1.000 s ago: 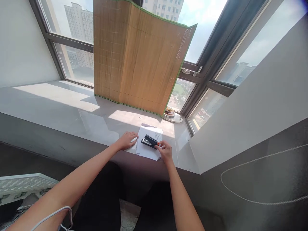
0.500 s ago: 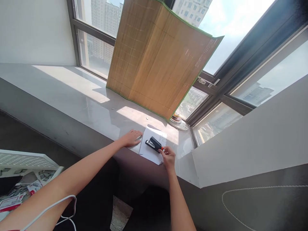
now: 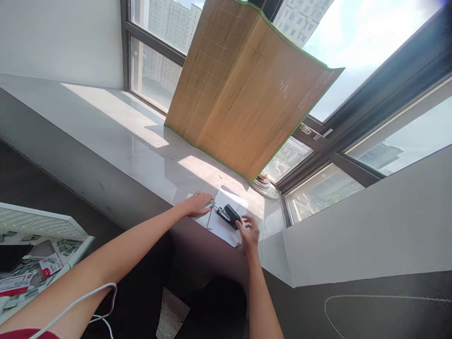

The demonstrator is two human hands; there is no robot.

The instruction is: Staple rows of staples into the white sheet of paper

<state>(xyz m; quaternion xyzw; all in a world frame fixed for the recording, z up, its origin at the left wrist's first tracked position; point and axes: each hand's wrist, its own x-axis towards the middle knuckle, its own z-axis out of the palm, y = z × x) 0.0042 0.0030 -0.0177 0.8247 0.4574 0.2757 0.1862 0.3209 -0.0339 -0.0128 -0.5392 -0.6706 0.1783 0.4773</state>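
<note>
A black stapler (image 3: 229, 215) lies on a white sheet of paper (image 3: 223, 227) at the front edge of the grey window sill (image 3: 116, 141). My left hand (image 3: 197, 205) rests flat on the sill at the paper's left edge, fingers stretched toward the stapler's front end. My right hand (image 3: 249, 230) is at the stapler's rear end, fingers loosely spread, touching or just off it.
A bamboo mat (image 3: 243, 94) with green edging leans against the window behind the paper. A small stack of plates (image 3: 265, 182) stands at the window corner. A white wall ledge (image 3: 353, 235) rises to the right. A white basket (image 3: 38, 235) of small items sits at the lower left.
The view has tilted and swung right. My right hand's fingers have opened from their pinch on the stapler's rear end. My left hand has stayed at the paper's edge.
</note>
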